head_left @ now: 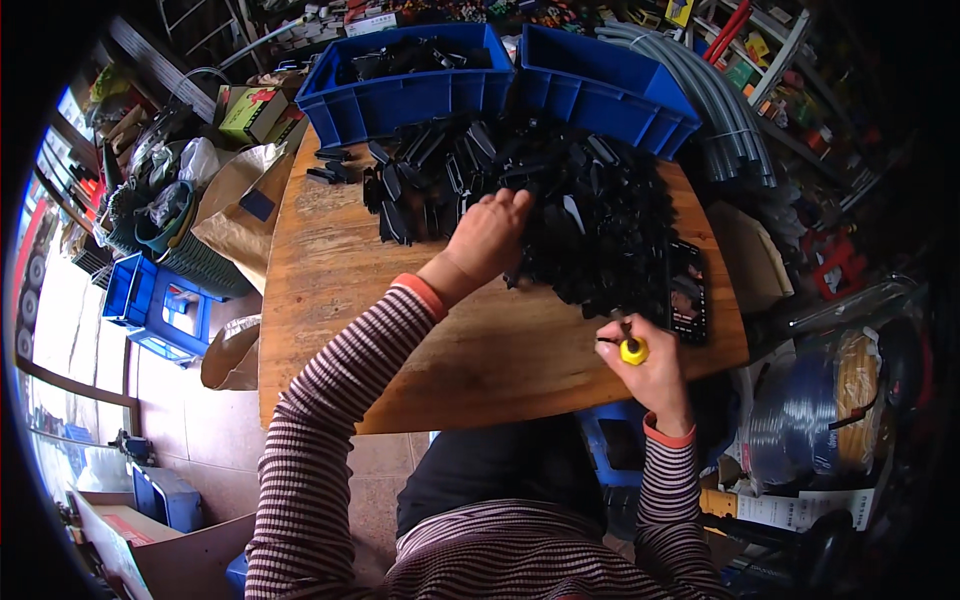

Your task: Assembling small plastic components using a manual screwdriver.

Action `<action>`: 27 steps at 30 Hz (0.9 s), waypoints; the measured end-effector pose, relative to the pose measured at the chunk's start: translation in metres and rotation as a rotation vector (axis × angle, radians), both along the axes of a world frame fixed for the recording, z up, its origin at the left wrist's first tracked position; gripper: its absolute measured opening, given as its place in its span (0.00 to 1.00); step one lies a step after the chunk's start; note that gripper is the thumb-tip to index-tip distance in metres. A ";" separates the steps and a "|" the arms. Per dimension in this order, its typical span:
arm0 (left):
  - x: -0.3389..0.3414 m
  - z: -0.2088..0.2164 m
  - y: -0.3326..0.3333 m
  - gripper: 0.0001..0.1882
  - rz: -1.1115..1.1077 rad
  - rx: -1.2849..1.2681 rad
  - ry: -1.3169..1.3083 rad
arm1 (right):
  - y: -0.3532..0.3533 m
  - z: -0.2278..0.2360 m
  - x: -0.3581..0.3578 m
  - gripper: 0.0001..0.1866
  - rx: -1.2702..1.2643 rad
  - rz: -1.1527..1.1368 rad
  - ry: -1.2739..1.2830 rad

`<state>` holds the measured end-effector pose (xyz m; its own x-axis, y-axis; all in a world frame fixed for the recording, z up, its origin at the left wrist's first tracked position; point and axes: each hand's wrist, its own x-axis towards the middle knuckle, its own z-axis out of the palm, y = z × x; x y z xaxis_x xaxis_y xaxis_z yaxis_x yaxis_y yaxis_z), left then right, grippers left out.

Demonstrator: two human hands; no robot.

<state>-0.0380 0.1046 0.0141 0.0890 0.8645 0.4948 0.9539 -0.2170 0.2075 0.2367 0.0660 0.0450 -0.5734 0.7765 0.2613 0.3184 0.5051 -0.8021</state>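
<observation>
A heap of black plastic parts (615,225) covers the far half of the wooden table (470,355). My left hand (488,238) reaches into the heap's near-left side. Its fingers are curled down against the parts, and whatever they grip is hidden beneath them. Near the table's front right, my right hand (650,372) is closed around a small tool with a yellow-and-black handle (633,350). The tool's working end is too small and dark to make out.
Two blue crates stand at the table's far edge: the left crate (405,108) holds black parts, the right crate (610,110) shows its bare inside. A phone (687,292) lies at the right edge. Brown paper bags (245,215) stand left; grey coiled pipes (715,110) lie right.
</observation>
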 end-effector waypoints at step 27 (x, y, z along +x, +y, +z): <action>0.016 -0.006 -0.119 0.21 -0.329 -0.281 -0.092 | 0.009 -0.005 -0.023 0.06 0.031 -0.036 0.012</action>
